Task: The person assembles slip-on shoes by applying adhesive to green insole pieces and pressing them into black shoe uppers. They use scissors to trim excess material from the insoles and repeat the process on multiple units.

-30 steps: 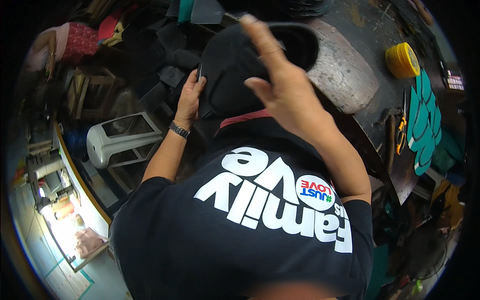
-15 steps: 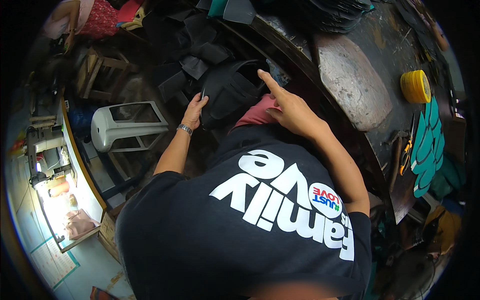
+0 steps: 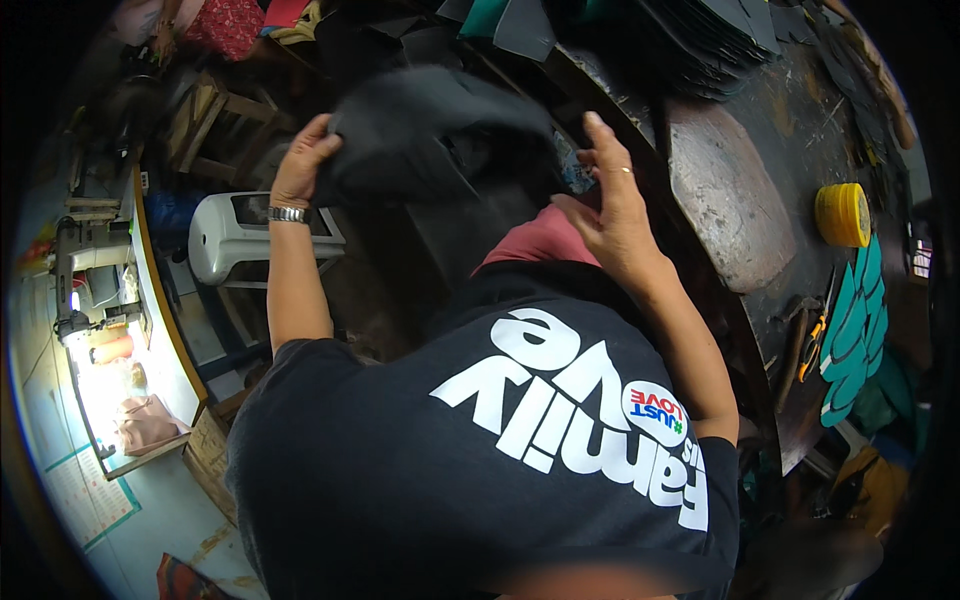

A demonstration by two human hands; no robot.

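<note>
The left hand is gripping a dark fabric piece at upper centre, lifted off the workbench. The right hand is hovering open-fingered beside it, so handling appears only begun.

Dark sheet held up between left hand and right hand, over lap. Surface to right: tape roll on it, cut pieces near its edge. Sewing machine far left.
</note>
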